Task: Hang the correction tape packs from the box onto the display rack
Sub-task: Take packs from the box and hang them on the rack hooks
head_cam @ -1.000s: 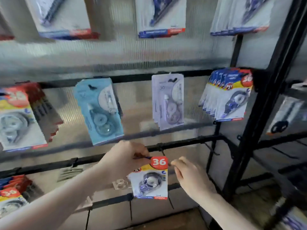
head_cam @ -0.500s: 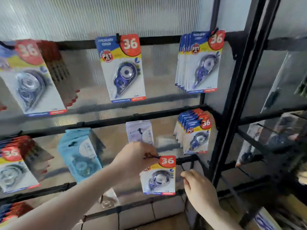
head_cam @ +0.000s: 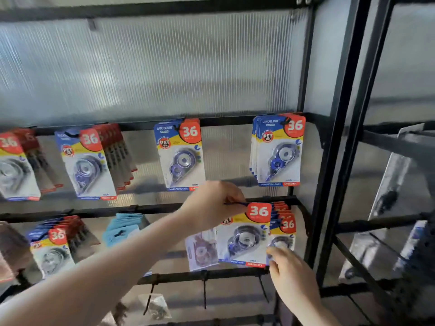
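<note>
Left hand (head_cam: 213, 205) pinching white-blue pack (head_cam: 244, 236) with red 36, right hand (head_cam: 290, 276) relaxed

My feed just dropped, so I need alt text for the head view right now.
The left hand pinches the top of a correction tape pack at a display rack hook while the right hand touches its lower right corner. More packs hang on the rail above.
</note>
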{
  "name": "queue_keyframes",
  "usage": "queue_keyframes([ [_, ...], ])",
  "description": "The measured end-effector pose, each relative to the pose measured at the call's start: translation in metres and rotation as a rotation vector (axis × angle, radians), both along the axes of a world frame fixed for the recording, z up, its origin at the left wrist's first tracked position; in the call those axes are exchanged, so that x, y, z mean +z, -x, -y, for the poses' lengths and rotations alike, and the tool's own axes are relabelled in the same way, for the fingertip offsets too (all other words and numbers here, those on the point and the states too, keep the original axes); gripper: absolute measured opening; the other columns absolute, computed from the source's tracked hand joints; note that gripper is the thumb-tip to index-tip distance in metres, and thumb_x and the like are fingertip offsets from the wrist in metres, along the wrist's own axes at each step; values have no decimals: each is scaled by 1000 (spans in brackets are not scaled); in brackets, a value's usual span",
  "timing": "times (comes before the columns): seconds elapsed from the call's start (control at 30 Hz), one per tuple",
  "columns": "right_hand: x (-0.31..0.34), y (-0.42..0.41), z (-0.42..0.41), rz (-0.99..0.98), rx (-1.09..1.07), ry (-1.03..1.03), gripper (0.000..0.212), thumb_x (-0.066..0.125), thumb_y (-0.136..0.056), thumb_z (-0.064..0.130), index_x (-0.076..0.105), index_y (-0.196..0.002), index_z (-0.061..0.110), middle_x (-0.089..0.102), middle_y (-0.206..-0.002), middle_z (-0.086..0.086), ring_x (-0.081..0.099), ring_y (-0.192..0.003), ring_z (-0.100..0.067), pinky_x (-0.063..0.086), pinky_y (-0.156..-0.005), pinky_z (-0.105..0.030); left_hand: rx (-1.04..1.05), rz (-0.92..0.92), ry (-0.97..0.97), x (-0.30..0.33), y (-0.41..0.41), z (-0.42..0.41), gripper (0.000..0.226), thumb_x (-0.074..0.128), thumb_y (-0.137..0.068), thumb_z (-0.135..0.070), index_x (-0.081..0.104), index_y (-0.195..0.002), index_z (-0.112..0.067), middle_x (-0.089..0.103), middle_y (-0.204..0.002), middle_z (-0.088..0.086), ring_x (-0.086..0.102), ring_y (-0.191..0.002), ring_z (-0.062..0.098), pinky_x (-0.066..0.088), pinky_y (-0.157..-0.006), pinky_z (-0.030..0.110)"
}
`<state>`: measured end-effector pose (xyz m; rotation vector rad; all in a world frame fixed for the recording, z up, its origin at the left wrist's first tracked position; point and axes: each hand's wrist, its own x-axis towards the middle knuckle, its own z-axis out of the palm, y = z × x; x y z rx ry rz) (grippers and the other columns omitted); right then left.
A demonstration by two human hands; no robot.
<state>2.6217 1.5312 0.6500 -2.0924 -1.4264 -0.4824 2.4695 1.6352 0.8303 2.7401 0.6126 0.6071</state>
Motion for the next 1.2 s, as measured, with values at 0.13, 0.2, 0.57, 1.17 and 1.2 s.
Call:
queue_keyframes([
  [0.13,22,-2,-1,7,36,-39,33,88,-48,11,60,-63,21,57,-59,7,57,-46,-9,33,-37,-17,-25,126,-52,42,-20,7,8,70,-81,-23,72,-82,-16,62,-73,-6,58,-67,12,46,-65,27],
  [0.2,30,-5,2,-21,64,-36,33,86,-51,9,63,-68,25,60,-63,9,58,-48,-8,36,-38,-17,-42,197,-67,61,-34,9,8,71,-81,-21,72,-80,-14,63,-73,-3,56,-66,12,45,-65,27],
  [0.57,46,-36,8,-176,83,77,16,61,-84,14,66,-97,22,65,-96,6,65,-84,-16,43,-62,-22,29,366,-128,116,-117,2,11,67,-83,-21,71,-87,-12,69,-91,3,63,-85,22,50,-76,31],
  [1.17,48,-48,-7,-119,113,162,25,43,-95,22,56,-117,25,54,-116,8,58,-102,-12,36,-68,-20,55,502,-29,86,-140,-13,18,54,-91,-13,69,-90,-4,69,-91,6,59,-84,19,44,-73,27],
  [1.2,48,-47,-8,-111,110,165,26,44,-94,21,56,-116,25,55,-116,7,58,-102,-14,34,-67,-21,57,510,-27,85,-140,-13,18,53,-92,-13,69,-91,-4,68,-92,7,59,-85,20,44,-73,28],
])
